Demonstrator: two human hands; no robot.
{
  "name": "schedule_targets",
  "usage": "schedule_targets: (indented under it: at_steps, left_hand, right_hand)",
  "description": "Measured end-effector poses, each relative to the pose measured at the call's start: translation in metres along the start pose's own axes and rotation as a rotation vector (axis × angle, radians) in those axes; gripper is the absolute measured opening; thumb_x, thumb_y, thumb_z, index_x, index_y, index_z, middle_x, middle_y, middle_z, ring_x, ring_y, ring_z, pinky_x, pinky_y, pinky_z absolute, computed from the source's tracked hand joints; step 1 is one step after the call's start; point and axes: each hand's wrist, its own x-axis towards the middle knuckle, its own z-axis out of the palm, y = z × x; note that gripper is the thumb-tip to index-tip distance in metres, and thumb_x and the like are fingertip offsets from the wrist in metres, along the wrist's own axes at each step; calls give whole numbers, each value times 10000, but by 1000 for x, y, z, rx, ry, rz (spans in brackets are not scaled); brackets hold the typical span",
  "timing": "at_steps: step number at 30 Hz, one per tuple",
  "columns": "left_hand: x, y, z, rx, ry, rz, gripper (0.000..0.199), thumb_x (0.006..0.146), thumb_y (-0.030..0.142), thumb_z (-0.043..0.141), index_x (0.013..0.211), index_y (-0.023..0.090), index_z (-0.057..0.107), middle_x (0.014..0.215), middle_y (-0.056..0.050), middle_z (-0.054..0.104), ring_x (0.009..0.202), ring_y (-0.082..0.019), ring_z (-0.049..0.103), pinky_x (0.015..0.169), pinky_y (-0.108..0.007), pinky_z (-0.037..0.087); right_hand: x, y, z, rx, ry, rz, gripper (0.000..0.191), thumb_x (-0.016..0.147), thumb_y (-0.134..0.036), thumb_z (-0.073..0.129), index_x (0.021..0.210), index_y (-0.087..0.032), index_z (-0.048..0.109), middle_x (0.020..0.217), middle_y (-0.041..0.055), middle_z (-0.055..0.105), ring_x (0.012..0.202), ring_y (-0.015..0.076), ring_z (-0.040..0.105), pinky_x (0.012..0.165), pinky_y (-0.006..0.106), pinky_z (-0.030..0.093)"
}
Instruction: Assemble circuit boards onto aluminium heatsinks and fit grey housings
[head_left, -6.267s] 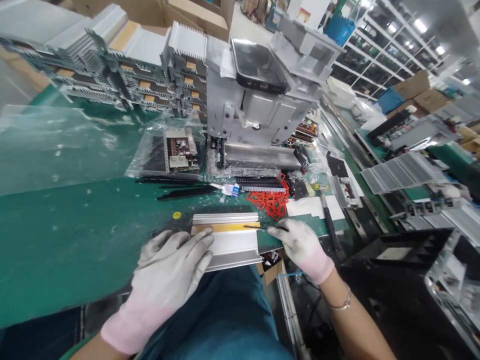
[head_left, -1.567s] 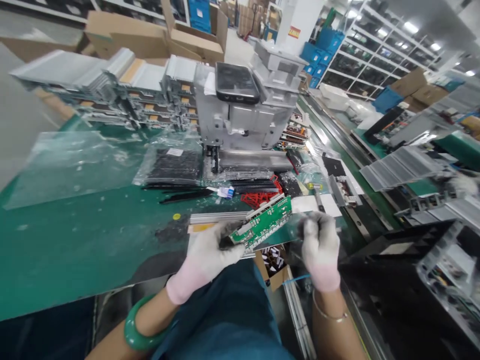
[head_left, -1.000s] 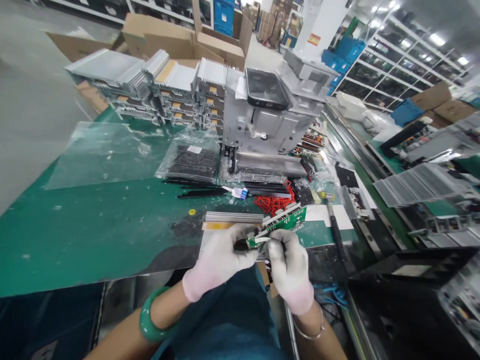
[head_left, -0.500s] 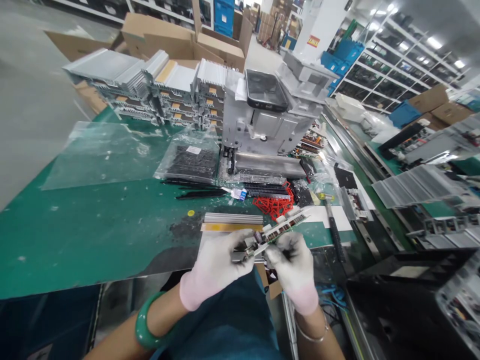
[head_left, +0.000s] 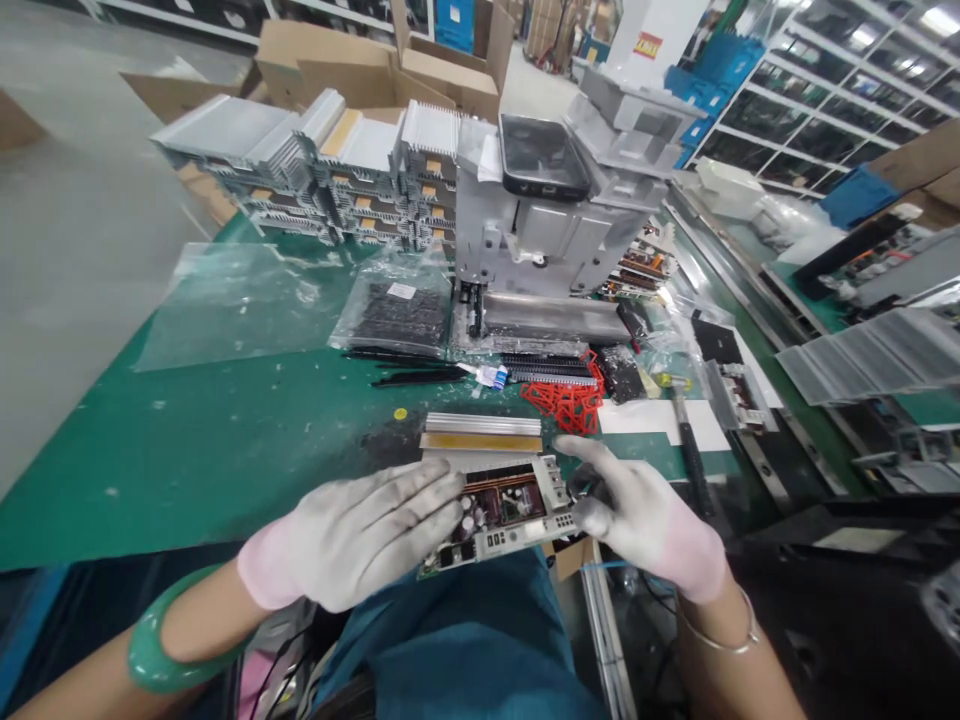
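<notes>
A circuit board module (head_left: 502,505) with a metal end plate lies flat, its capacitors and copper-coloured parts facing up, just in front of an aluminium heat sink (head_left: 481,440) with a yellow strip. My left hand (head_left: 352,535), in a grey-palmed glove with a pink cuff, lies across the module's left end. My right hand (head_left: 637,510) is at its right end, with the fingers spread. A dark object under that palm is too blurred to name.
A green mat (head_left: 225,450) covers the bench. Red lattice pieces (head_left: 564,400), a black connector strip (head_left: 544,368), a hammer (head_left: 690,460) and a bag of black parts (head_left: 394,315) lie on it. A grey metal chassis (head_left: 540,230) and stacked finned heat sinks (head_left: 352,170) stand behind.
The module was held up edge-on between both hands and now lies flat with its components up. My hands have moved apart to its two ends, and the view has shifted slightly.
</notes>
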Motion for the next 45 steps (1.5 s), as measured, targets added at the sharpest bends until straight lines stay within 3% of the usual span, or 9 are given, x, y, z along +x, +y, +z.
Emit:
schedule_targets:
  at_steps: [4, 10, 13, 15, 23, 29, 36, 39, 45]
  left_hand:
    - [2, 4, -9, 0, -28, 50, 354, 918, 95, 383, 1154, 130, 644, 1115, -76, 724, 1106, -202, 650, 997, -320, 520]
    - [-8, 3, -3, 17, -147, -98, 293, 951, 260, 491, 1198, 167, 619, 1216, -79, 680, 1141, -234, 622, 1059, -405, 467]
    - [-16, 1, 9, -50, -232, -236, 602, 869, 603, 549, 1279, 163, 571, 1311, -132, 612, 1243, -316, 539, 1092, -520, 408]
    - [-21, 0, 16, -93, -249, -290, 768, 800, 720, 543, 1310, 147, 548, 1319, -161, 596, 1260, -344, 514, 1088, -555, 393]
    - [-25, -2, 29, -178, -297, -411, 690, 818, 617, 597, 1344, 176, 526, 1351, -133, 577, 1317, -330, 460, 1125, -523, 353]
    - [-29, 0, 32, -219, -235, -430, 637, 864, 575, 576, 1330, 144, 528, 1364, -129, 572, 1326, -316, 457, 1113, -492, 379]
    - [-34, 4, 35, -297, -152, -462, 562, 876, 546, 579, 1256, 132, 570, 1343, -119, 592, 1348, -284, 440, 1130, -459, 375]
    - [-34, 5, 36, -317, -142, -470, 544, 876, 526, 593, 1255, 137, 572, 1343, -119, 592, 1348, -281, 441, 1129, -458, 379]
    - [-37, 9, 37, -368, -133, -493, 489, 890, 481, 593, 1246, 146, 579, 1346, -112, 592, 1345, -265, 448, 1118, -443, 400]
  right_hand:
    - [11, -8, 9, -92, -58, 14, 516, 819, -492, 606, 1245, -203, 568, 814, 30, 708, 700, 210, 683, 652, 316, 556]
    - [26, -14, 16, -27, -52, 96, 391, 825, -429, 545, 1132, -194, 610, 639, -9, 658, 564, 191, 644, 577, 309, 520]
    - [35, -10, 23, -63, -30, 127, 379, 838, -441, 534, 1124, -201, 601, 687, 2, 684, 607, 204, 669, 603, 317, 521]
    - [40, -7, 28, -87, -25, 130, 357, 846, -437, 533, 1111, -208, 600, 740, 15, 704, 660, 216, 691, 640, 323, 530]
    - [49, 2, 39, -128, -14, 133, 331, 865, -473, 538, 1042, -205, 621, 659, 13, 686, 648, 228, 704, 584, 302, 525]
    - [42, 9, 52, -257, 63, 124, 392, 848, -488, 544, 1134, -225, 591, 712, 14, 724, 649, 246, 721, 560, 304, 532]
    - [35, 16, 63, -354, 191, 8, 433, 869, -550, 501, 1104, -200, 601, 754, 51, 737, 567, 246, 702, 502, 310, 533]
    - [34, 19, 64, -362, 209, -30, 424, 878, -538, 493, 1098, -193, 604, 819, 71, 746, 604, 238, 712, 538, 305, 553]
    - [33, 21, 66, -390, 221, -65, 496, 888, -613, 436, 1074, -185, 604, 740, 64, 732, 554, 252, 699, 483, 322, 534]
